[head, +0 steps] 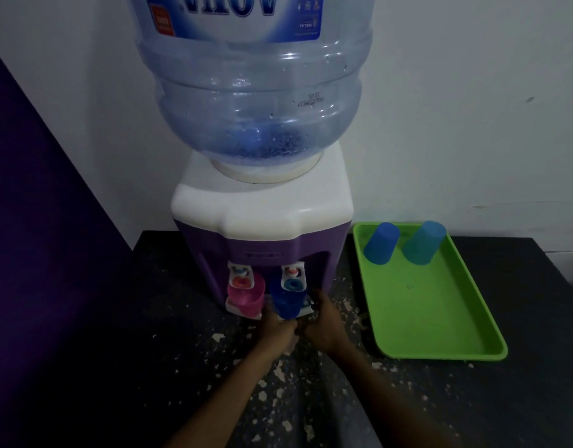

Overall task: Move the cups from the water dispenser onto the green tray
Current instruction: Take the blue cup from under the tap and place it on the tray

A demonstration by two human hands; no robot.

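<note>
The purple and white water dispenser stands in the middle of the dark table. A pink cup sits upright under its left tap. Under the right tap is a dark blue cup, and my left hand is closed around its lower part. My right hand is just right of that cup, fingers stretched toward the drip tray, with a thin gap to the cup's side. On the green tray at the right, a blue cup and a teal cup stand upside down at the far end.
A large clear-blue water bottle sits upside down on the dispenser. A white wall is behind and a purple wall is to the left. The black table is flecked with pale chips.
</note>
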